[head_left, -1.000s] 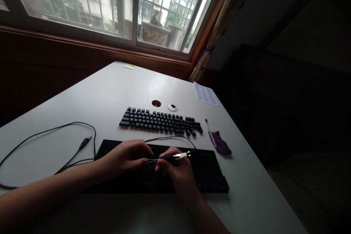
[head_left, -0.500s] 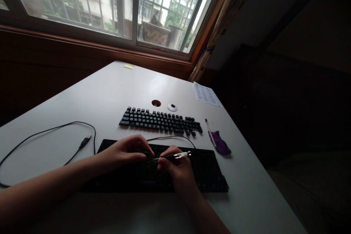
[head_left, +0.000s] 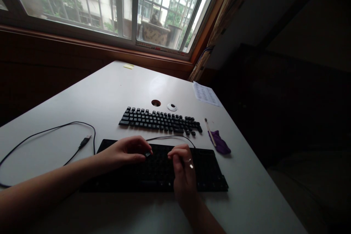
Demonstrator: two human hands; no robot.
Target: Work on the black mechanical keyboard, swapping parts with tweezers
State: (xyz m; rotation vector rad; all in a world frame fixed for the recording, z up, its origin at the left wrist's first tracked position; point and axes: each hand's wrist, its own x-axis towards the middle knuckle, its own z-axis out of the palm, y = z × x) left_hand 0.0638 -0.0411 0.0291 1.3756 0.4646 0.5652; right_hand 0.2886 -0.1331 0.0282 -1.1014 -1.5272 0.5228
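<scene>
My left hand (head_left: pixel 131 150) is over the left half of a black keyboard base (head_left: pixel 211 172), its thumb and fingertips pinching a small black keycap (head_left: pixel 148 154). To the right, my right hand (head_left: pixel 183 168) is closed above the base, apart from the left one. It grips a slim tool (head_left: pixel 191 166), of which just the shiny silvery end shows; the rest is hidden in the fingers. Behind the base, rows of loose black keycaps (head_left: pixel 153 120) lie laid out in keyboard order on the white table (head_left: pixel 95 95).
A black cable with a USB plug (head_left: pixel 85 140) loops at the left. On the right lie a thin brush-like stick (head_left: pixel 210 133) and a purple cloth (head_left: pixel 222 144). Farther back are a table hole (head_left: pixel 156 103), a round white cover (head_left: pixel 172 107) and printed paper (head_left: pixel 206 94).
My right hand has drawn back to the right, away from the left hand, and turned, so the tool now points differently. The keycap in my left fingers shows more clearly.
</scene>
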